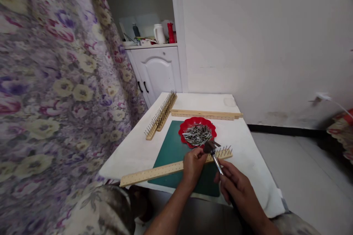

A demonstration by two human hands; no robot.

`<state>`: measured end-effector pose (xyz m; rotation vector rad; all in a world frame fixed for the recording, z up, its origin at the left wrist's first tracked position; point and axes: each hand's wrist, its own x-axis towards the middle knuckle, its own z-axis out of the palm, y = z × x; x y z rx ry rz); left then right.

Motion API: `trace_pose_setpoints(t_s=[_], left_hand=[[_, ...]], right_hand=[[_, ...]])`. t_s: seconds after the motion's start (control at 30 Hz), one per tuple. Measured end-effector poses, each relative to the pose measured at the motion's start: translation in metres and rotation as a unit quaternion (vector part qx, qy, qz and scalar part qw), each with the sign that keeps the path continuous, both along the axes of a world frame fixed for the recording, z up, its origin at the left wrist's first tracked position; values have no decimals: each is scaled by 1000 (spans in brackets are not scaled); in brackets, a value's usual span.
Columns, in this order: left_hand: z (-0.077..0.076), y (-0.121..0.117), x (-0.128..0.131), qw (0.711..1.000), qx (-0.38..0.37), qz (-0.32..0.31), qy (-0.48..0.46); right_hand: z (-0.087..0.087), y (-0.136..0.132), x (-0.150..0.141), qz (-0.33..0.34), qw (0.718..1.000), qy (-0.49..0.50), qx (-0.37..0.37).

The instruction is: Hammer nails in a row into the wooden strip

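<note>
My right hand (pixel 238 185) is wrapped round the handle of a hammer (pixel 216 161), whose dark head is over the wooden strip beside my left fingers. My left hand (pixel 192 167) is closed in a pinch on top of the strip; what its fingertips hold, if anything, is hidden. The wooden strip (pixel 154 173) lies slantwise under my left hand, with rows of small holes on its left part. Several nails (pixel 226 150) stand upright in its right end. Just beyond is a red scalloped bowl (pixel 182 132) full of loose nails (pixel 199 134).
A green cutting mat (pixel 169 150) lies on the white-covered table (pixel 129 154). Nail-studded strips (pixel 162 114) lie at the back left. More bare strips (pixel 204 114) lie across the back. A floral curtain (pixel 68 91) hangs at left, with a white cabinet (pixel 160 69) behind.
</note>
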<state>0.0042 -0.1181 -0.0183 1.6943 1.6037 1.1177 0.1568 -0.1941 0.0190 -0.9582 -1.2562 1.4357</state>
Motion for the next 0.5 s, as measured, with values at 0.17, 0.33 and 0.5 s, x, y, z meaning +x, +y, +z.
trace_pose_setpoints(t_s=[0.17, 0.33, 0.5], left_hand=[[0, 0, 0, 1000, -4, -3, -8], [0, -1, 0, 1000, 2, -3, -7], [0, -1, -1, 1000, -4, -9, -18]], right_hand=[[1, 0, 0, 5, 1000, -7, -3], [2, -1, 3, -15, 1000, 2, 7], [2, -1, 5, -26, 999, 14, 11]])
